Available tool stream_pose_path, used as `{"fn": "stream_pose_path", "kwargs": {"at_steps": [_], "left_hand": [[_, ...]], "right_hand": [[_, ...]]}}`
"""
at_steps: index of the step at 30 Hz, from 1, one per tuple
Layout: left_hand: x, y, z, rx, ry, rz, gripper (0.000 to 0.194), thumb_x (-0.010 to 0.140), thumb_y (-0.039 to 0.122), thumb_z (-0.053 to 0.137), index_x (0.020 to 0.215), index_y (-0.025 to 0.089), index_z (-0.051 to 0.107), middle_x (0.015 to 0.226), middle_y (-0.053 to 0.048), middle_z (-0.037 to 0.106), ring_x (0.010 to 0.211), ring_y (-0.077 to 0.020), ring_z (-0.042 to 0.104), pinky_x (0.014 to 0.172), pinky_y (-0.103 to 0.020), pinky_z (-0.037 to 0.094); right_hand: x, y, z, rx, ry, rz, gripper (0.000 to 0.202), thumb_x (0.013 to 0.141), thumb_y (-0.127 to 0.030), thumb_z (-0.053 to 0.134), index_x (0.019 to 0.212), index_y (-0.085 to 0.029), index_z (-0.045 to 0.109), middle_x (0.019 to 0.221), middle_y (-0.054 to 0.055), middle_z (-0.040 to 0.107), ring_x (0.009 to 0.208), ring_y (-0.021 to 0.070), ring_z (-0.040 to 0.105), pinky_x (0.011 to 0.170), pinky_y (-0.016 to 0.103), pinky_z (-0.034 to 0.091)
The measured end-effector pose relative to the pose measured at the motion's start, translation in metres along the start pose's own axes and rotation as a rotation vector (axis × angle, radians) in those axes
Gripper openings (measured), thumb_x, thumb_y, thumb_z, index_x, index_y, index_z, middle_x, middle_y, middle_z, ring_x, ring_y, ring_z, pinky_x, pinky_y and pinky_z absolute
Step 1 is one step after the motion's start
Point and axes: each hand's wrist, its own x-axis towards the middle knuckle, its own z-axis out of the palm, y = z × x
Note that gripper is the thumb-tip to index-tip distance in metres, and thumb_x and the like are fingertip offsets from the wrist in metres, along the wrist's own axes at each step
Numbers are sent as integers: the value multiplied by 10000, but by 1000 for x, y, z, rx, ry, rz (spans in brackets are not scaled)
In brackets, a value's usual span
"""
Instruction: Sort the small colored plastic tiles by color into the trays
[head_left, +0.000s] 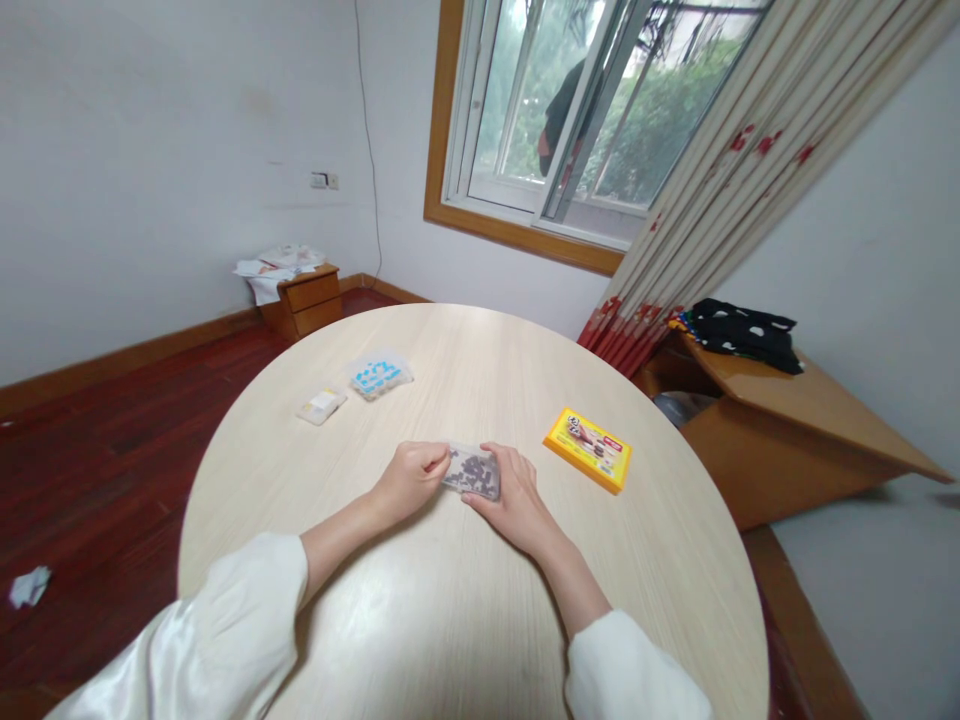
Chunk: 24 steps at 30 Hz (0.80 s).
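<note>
Between my hands is a small clear plastic case point(475, 472) with dark grey pieces showing inside it. My left hand point(415, 476) has its fingers curled closed at the case's left end. Around the right end, my right hand point(514, 492) grips with the thumb along the near edge and the fingers at the far edge. A yellow box point(589, 450) with printed pictures lies to the right, apart from my right hand. Farther off on the left are a clear case with blue pieces point(379, 376) and a flat clear case with a pale label point(322, 405).
Everything sits on a round pale wooden table point(465, 640). Behind it on the left stands a low wooden cabinet point(315, 302) with papers on top. At the right is a large open cardboard box point(739, 455) with dark cloth point(742, 335) on it. A person point(562, 110) shows through the window.
</note>
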Motion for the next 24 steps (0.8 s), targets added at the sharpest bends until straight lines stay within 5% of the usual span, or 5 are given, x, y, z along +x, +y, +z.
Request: {"fn": "stream_pose_path", "kwargs": {"at_steps": [5,10,16,20,24], "left_hand": [[0,-7,-3,17,43,-64,360,809,218,372,491,187,205,462,65,208,433,-63,220,446,-207,178],[1,-17,-7,81,105,-126,349,796,220,376,504,195,185,461,66,211,434,-71,240,460,-214,199],[19,-46,-36,394,339,-165,64,778,218,534,810,169,506,833,-51,545,828,-190,522,758,-317,422],[35,-75,-61,557,285,-325,782,671,346,736,1320,161,342,1311,-198,366,1235,-346,358,995,-478,314],[55,-102,-79,651,-40,-470,994,647,487,734,1424,183,195,1374,-251,304,1300,-437,255,1006,-594,223]], "right_hand": [[1,-1,-6,-2,75,-44,478,756,-320,638,1185,-246,442,1122,87,532,1073,256,498,940,450,375],[2,32,-29,-128,560,49,363,804,-380,568,1123,-232,479,1188,112,458,1161,287,422,966,498,322],[-13,95,-60,-228,762,327,404,792,-449,526,1095,-181,531,1175,155,482,1138,327,443,925,535,324],[-22,123,-64,-218,718,378,391,784,-450,505,1078,-195,542,1199,145,470,1151,315,429,928,530,322],[-27,140,-59,-126,585,328,354,785,-433,488,1036,-194,564,1128,117,515,1157,280,429,953,476,345]]}}
